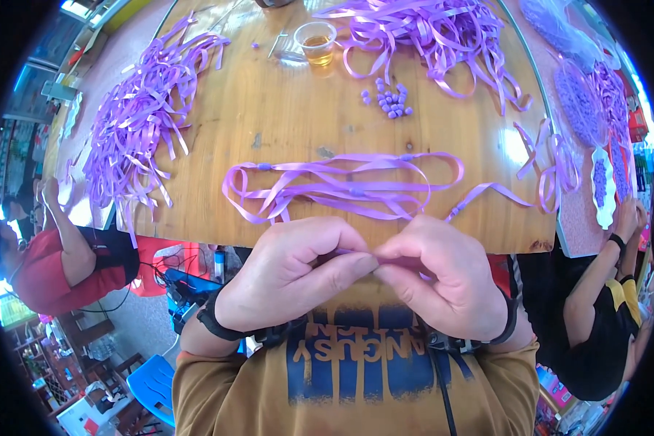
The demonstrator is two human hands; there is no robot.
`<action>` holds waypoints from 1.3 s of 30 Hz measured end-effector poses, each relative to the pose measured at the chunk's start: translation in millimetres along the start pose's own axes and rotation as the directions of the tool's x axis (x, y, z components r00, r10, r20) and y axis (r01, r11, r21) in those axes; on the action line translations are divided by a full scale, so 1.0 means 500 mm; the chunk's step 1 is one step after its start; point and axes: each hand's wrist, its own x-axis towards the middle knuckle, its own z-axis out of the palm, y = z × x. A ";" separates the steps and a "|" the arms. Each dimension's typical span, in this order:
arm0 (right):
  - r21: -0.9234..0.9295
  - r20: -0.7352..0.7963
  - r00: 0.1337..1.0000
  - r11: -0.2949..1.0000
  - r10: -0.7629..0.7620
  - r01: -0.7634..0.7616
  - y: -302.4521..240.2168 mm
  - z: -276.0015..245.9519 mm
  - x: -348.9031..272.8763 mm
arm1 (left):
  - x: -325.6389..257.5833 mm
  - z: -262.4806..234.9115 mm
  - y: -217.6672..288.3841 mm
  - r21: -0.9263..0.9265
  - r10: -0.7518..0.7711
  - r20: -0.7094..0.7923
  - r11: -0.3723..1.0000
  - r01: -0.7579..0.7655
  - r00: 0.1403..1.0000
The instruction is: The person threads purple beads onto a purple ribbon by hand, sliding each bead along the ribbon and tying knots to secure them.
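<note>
Wooden table (pixel 283 109), workshop setting, other people seated at both sides. My left hand (pixel 287 280) and right hand (pixel 443 280) are pressed together at the fingertips just off the near table edge, both pinching the end of a purple ribbon (pixel 341 182); the pinch point is mostly hidden between my thumbs. The ribbon runs from my fingers up onto the table in long loops with small beads threaded on it. It looks thin, limp and slick: no stiffness, will likely slide unless gripped near the tip. Beyond it: loose pile of purple beads (pixel 391 100), cup of amber liquid (pixel 317 42), ribbon heap left (pixel 134 123), ribbon heap top right (pixel 429 36). Loops could snag on the heaps; cup is well apart.
</note>
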 end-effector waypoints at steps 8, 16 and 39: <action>-0.017 -0.178 0.984 1.000 0.020 -0.023 -0.007 0.000 -0.006 | 0.010 0.008 -0.009 0.346 0.413 -0.176 0.876 -0.337 0.893; 0.023 -0.158 0.987 1.000 -0.002 0.005 0.003 0.001 -0.012 | 0.010 0.009 -0.019 0.144 0.266 -0.050 0.956 -0.257 0.963; -0.305 -0.260 0.939 0.942 -0.225 0.141 0.030 0.002 -0.012 | 0.041 0.029 0.006 0.431 0.305 -0.027 0.863 -0.264 0.952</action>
